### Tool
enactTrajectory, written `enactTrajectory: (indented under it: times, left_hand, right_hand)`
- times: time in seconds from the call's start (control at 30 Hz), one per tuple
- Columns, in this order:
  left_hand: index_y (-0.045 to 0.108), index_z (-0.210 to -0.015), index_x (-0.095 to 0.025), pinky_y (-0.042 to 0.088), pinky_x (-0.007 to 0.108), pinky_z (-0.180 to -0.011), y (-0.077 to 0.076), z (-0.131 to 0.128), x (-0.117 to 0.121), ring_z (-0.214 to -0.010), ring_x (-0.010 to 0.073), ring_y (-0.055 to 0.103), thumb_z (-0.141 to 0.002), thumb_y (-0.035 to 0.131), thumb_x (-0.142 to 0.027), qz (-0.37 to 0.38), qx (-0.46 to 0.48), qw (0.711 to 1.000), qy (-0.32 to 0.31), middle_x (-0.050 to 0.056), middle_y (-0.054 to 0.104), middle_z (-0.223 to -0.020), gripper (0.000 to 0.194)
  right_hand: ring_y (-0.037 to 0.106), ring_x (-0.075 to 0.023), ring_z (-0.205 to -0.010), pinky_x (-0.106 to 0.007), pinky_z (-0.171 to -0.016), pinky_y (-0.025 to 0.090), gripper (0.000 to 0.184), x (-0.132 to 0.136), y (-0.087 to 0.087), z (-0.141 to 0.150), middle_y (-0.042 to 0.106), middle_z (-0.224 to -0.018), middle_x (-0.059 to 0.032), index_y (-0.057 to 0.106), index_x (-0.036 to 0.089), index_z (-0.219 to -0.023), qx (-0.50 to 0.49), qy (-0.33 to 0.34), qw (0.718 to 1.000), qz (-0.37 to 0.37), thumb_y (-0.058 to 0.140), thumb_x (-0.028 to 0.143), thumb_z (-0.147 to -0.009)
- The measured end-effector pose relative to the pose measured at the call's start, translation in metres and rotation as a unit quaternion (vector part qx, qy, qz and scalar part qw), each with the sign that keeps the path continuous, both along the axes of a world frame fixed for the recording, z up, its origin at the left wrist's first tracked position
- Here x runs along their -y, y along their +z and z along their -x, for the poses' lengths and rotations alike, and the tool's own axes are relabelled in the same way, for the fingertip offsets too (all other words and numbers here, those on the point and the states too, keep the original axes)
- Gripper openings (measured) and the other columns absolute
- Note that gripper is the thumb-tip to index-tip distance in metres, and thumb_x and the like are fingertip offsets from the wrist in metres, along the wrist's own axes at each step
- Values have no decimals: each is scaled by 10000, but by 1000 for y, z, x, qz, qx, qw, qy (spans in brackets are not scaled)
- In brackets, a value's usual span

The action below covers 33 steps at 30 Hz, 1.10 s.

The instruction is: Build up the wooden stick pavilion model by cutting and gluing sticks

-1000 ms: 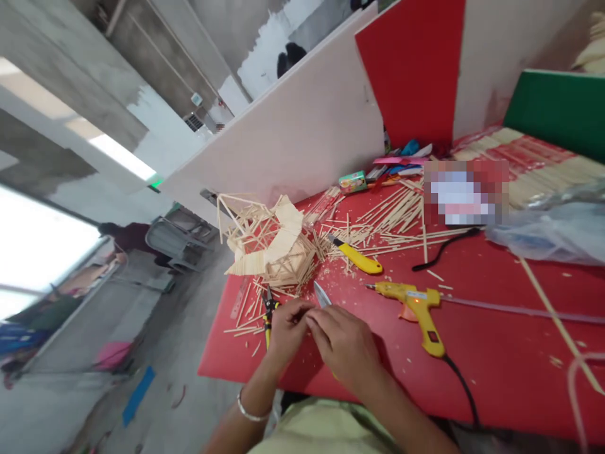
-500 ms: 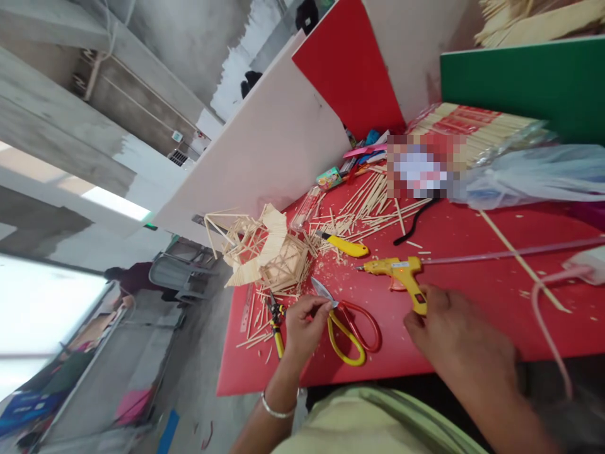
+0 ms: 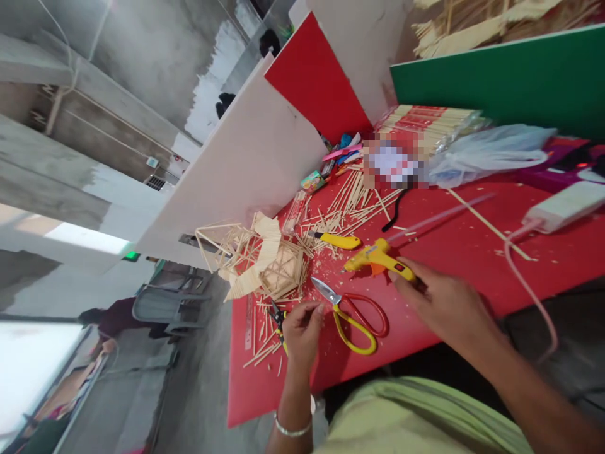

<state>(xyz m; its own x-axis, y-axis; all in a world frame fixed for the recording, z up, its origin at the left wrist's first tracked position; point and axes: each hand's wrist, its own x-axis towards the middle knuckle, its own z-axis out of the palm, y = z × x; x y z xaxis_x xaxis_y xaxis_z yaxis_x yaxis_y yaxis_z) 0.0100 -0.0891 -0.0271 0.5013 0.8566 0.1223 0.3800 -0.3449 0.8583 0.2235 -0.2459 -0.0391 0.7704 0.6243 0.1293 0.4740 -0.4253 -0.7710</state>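
Note:
My right hand (image 3: 432,293) is closed round the handle end of a yellow glue gun (image 3: 375,255). The gun's nozzle points left, and a clear glue stick (image 3: 442,217) runs out behind it. My left hand (image 3: 303,331) has thumb and fingers pinched together; anything between them is too small to make out. Just right of that hand lie scissors (image 3: 336,299) with one red and one yellow handle. Yellow-and-black pliers (image 3: 278,316) are partly hidden behind the left hand. Beyond them stands a model of thin wooden sticks (image 3: 283,268).
A yellow utility knife (image 3: 338,241) and many loose sticks (image 3: 352,202) lie on the red tabletop (image 3: 406,328). Packed sticks (image 3: 425,123) and a plastic bag (image 3: 491,151) sit at the back. To the right is a white power strip (image 3: 564,207) with a pink cord.
My right hand now has a fuller grip on the glue gun, which is turned and shifted toward the scissors. My left hand has drawn slightly away from the scissors. The view has swung right.

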Motion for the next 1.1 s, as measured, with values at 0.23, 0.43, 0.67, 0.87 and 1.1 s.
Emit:
enactTrajectory:
  times: [0.23,0.43,0.67,0.87,1.1]
  left_hand:
    - [756,-850,-149,485,237,-568,2,-9,-1,-573,112,570,-845,721,-377,19,16,999,-21,35,684,-712,230]
    - [767,-846,-156,471,224,-553,-5,-7,-3,-556,101,556,-848,717,-361,18,19,1000,-10,31,676,-701,210]
    - [758,-840,-150,491,223,-520,-7,-1,-12,-527,98,526,-830,723,-392,41,24,998,32,13,633,-649,245]
    - [754,-845,-152,467,214,-482,-4,-5,-17,-521,105,516,-814,729,-416,51,35,997,44,2,604,-620,267]
    - [765,-827,-147,489,241,-582,1,-17,-20,-599,134,587,-802,738,-414,13,39,998,44,32,658,-642,269]
  right_hand:
    - [669,-233,-812,-327,-714,475,433,-56,65,-13,742,-947,-119,601,154,-1326,169,-4,969,-181,444,346,-972]
    - [642,-224,-829,-333,-706,455,413,-151,68,-52,727,-974,-115,604,130,-1317,174,24,974,-144,525,264,-934]
    - [637,-215,-832,-329,-704,441,410,-205,54,-58,721,-1022,-104,604,166,-1326,180,67,966,-171,530,276,-938]
    - [643,-215,-848,-335,-736,459,426,-204,53,-55,725,-1040,-97,598,190,-1343,167,73,964,-194,525,311,-942]
    - [661,-227,-929,-342,-815,485,425,-189,57,-54,724,-1118,-106,607,169,-1336,166,79,959,-214,526,307,-943]
